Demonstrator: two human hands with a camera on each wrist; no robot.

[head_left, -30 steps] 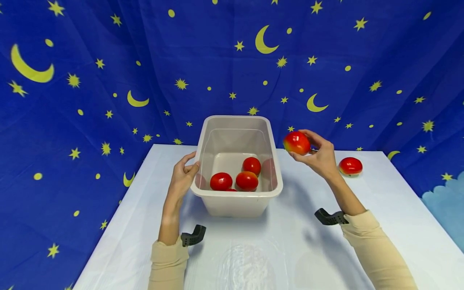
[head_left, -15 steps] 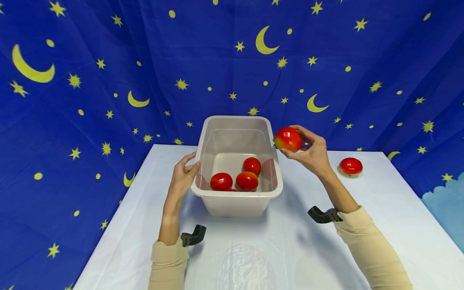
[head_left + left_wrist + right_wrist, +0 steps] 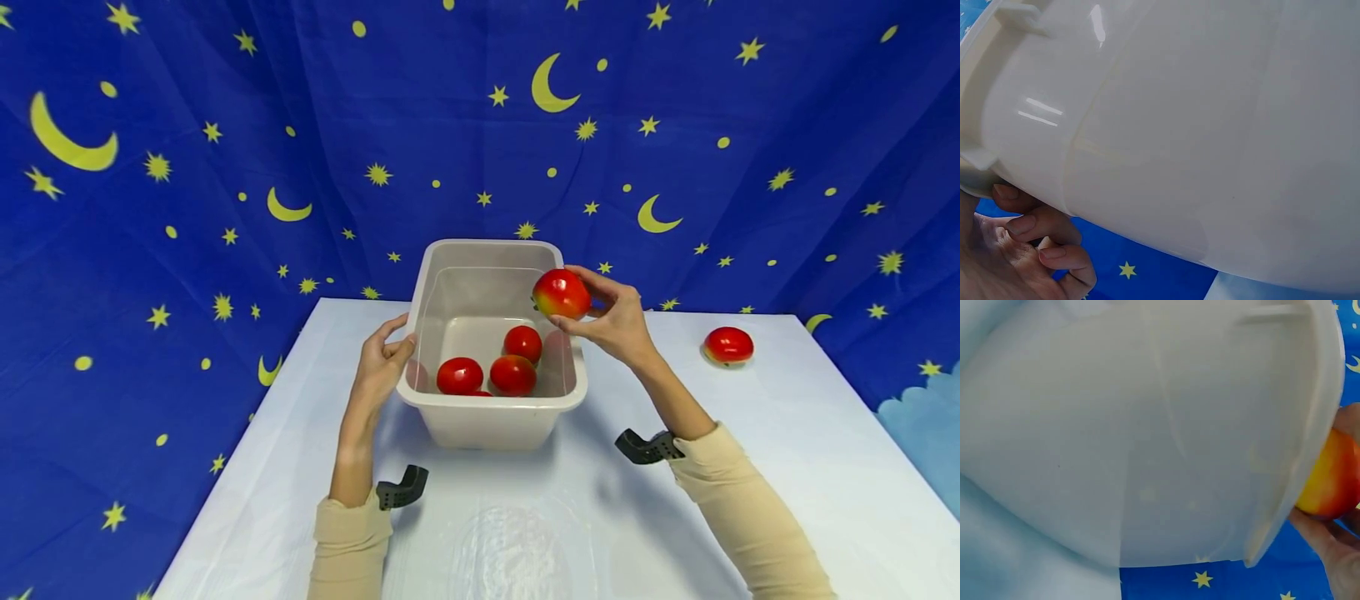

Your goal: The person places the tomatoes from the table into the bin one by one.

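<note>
A light grey plastic bin [image 3: 487,425] stands on the table, with several red tomatoes [image 3: 513,375] inside near its front wall; one is mostly hidden by the rim. My left hand [image 3: 378,362] grips the bin's left rim, fingers curled beneath the lip in the left wrist view. Between thumb and fingers my right hand [image 3: 611,321] holds a glossy red tomato [image 3: 562,294] with a yellow-green patch, above the bin's right rim. The right wrist view shows that tomato's yellow-orange underside [image 3: 1329,481] just past the rim, partly cut off by the frame.
Another red tomato [image 3: 728,345] lies on the white-covered table [image 3: 750,433] to the right. A blue curtain [image 3: 450,125] with yellow stars and moons hangs behind the table and at both sides. Black wrist mounts [image 3: 648,447] stick out from both sleeves.
My right hand has carried the held tomato leftward, from beside the bin to over its right rim. My left hand and the bin have stayed in place.
</note>
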